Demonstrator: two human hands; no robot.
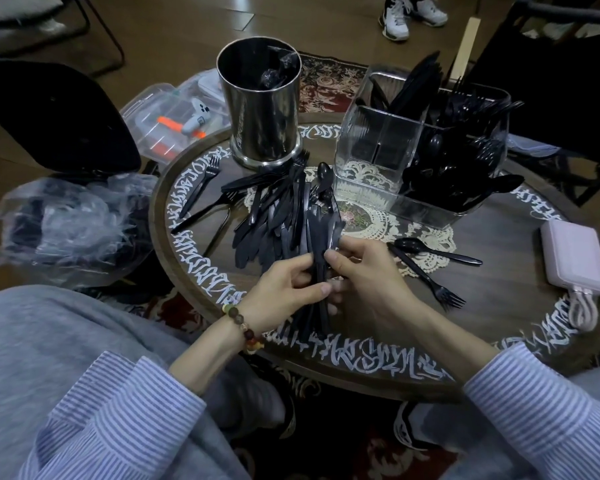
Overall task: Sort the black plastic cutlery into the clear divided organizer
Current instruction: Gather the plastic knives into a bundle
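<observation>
Head view, looking down on a round dark wooden table (499, 271) with white calligraphy painted round its rim, filling the middle of the frame. Grey trousers and blue-striped sleeves (548, 410) take up the bottom corners.

Clear divided plastic organizer (378, 147) stands upper right of centre on a white lace doily (426, 233). Its near-left compartment looks unfilled; the back compartment holds upright black knives, the right-hand compartments are packed with black forks and spoons.

Tall shiny steel canister (262, 109) stands upper centre, something plastic-wrapped inside. Crumpled clear plastic bag (70, 220) sits off the table at mid left; clear lidded box (167, 116) with orange and white items lies upper left.

Loose pile of black plastic knives (274, 216) spreads across the table centre, just below the canister. Pale pink power bank (574, 259) with a white cable lies at the right edge.

Left hand (284, 289), beaded bracelet on the wrist, curls its fingers and thumb round a bundle of black knives (321, 237) at lower centre. Right hand (364, 275) pinches the same bundle from the right side, fingertips touching the knives just above the left hand's grip.

Single black fork (426, 278) and black spoon (437, 251) lie crossed right of the hands. Further black forks (201, 192) lie left of the pile.
</observation>
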